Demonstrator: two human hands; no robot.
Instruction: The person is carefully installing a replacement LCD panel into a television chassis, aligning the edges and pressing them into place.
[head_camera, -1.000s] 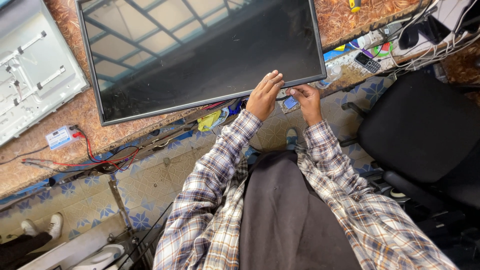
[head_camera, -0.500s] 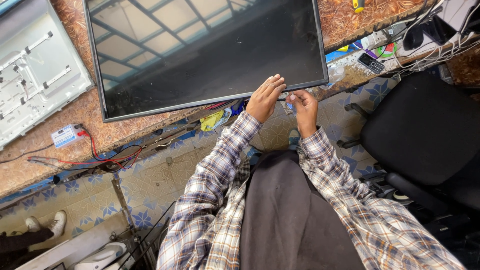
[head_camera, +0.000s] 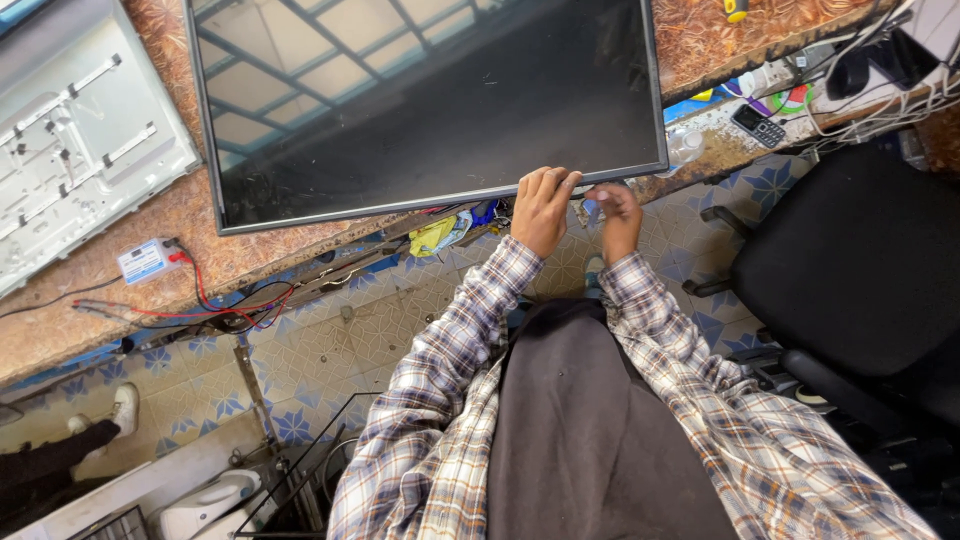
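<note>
Two hands meet at the near edge of a large flat screen panel (head_camera: 430, 100), which lies face up on a brown patterned workbench (head_camera: 200, 240) and overhangs its front edge. In the head view, we see the left hand (head_camera: 541, 208) with its fingers curled over the panel's lower frame, gripping it near the right corner. The right hand (head_camera: 616, 212) sits just beside it, fingers bent and pinched at something small below the frame; we cannot tell what it holds. Both sleeves are plaid. To the left on the bench lies a pale backlight tray (head_camera: 80, 150), and near it a small white box with red wires (head_camera: 145, 260). A black office chair (head_camera: 860, 290) stands at the right, a mobile phone (head_camera: 758, 126) lying behind it.
</note>
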